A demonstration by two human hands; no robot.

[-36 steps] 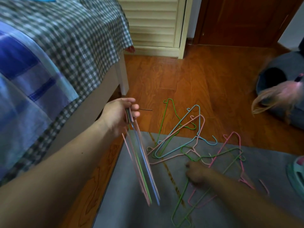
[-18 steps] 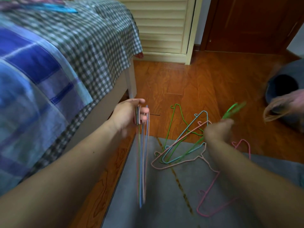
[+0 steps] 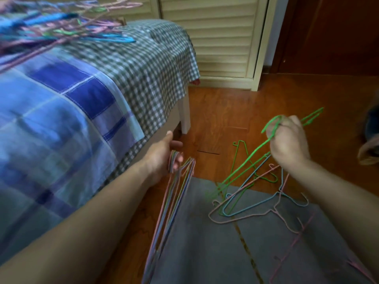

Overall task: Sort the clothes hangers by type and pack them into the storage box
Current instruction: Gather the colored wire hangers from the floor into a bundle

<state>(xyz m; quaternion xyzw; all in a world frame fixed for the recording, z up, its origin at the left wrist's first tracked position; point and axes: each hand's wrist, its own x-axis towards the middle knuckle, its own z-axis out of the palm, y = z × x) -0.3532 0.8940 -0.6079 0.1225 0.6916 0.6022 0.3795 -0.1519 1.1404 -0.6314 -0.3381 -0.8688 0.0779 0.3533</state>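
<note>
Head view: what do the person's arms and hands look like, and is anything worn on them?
Both forearms are bare to the frame's edge, no sleeves showing. Left hand and right hand carry no gloves, rings, watch or bracelets that I can see.

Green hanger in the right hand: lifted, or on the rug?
Lifted: the right hand grips the green hanger by its hook, above the rug.

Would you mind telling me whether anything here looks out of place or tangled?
Yes: the loose hangers lie interlocked in a heap across the rug's edge and the floor, and another pile lies jumbled on the bed.
</note>
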